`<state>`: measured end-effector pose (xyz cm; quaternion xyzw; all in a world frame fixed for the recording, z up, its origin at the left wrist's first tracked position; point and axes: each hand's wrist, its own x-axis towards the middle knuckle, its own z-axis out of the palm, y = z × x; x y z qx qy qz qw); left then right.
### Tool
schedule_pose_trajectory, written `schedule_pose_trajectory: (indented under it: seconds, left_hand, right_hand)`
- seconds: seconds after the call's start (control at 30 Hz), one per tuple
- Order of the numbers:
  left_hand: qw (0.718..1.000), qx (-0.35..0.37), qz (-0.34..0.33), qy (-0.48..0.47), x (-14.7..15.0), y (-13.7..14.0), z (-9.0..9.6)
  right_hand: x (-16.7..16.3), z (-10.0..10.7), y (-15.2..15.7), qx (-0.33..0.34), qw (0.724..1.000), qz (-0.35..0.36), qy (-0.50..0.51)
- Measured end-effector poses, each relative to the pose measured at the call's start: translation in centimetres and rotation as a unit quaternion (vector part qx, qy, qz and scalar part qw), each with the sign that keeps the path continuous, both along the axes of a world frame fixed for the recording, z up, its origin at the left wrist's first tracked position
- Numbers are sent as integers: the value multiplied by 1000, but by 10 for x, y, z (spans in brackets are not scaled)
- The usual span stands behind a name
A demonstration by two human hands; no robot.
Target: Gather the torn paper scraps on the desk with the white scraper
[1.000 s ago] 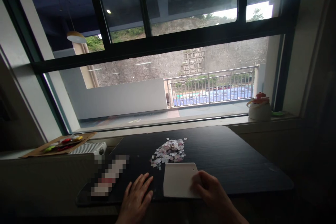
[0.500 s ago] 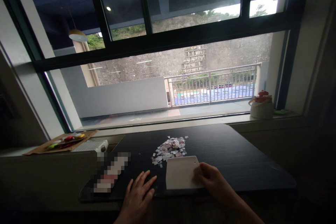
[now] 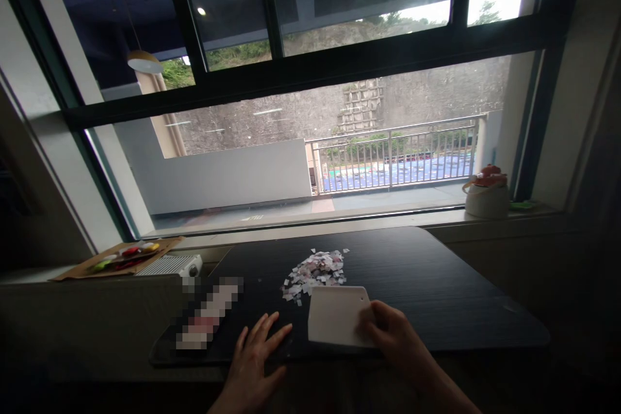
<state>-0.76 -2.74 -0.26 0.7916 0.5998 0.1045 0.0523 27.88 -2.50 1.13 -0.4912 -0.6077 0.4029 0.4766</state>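
Observation:
My right hand (image 3: 394, 335) grips the right edge of a flat white board (image 3: 336, 315), thumb and fingers closed on it. The board is roughly rectangular, with a small hole near its upper right corner. Just beyond its far edge lies a loose heap of small paper scraps (image 3: 317, 270), pale with some pinkish pieces. My left hand (image 3: 257, 357) rests palm down at the near edge of the dark table (image 3: 427, 284), fingers spread and holding nothing. A gap of bare tabletop separates it from the board.
A blurred-out long item (image 3: 209, 315) lies on the table's left side. Beyond it are a white ribbed box with a knob (image 3: 174, 266) and brown paper (image 3: 80, 266) bearing colourful things. On the windowsill at right stands a white pot-like container (image 3: 486, 199).
The view has shifted slightly. My left thumb has spread further from the fingers. My right hand keeps its hold on the board, which stays just in front of the scraps.

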Motion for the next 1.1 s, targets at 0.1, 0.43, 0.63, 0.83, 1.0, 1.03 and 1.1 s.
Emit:
schedule_pose_trajectory:
  seconds: [0.1,0.43,0.63,0.83,1.0,1.03,1.1]
  left_hand:
    - [1000,6,0,-4,-2,2,-7]
    - [999,29,-8,-15,-8,6,-16]
    - [1000,19,-7,-13,-7,5,-15]
    - [1000,14,3,-10,-3,2,-10]
    - [1000,26,1,-16,-4,3,-13]
    - [1000,27,1,-16,-4,4,-13]
    - [999,29,-2,-16,-5,4,-15]
  right_hand:
    - [2,4,3,-1,1000,-5,-18]
    - [1,15,2,-22,999,42,6]
    - [2,13,3,-20,999,46,19]
    - [9,11,5,-15,1000,-12,-6]
    - [7,10,6,-27,999,-2,-18]
    - [5,10,6,-29,999,4,-19]
    - [2,11,6,-32,999,12,-24]
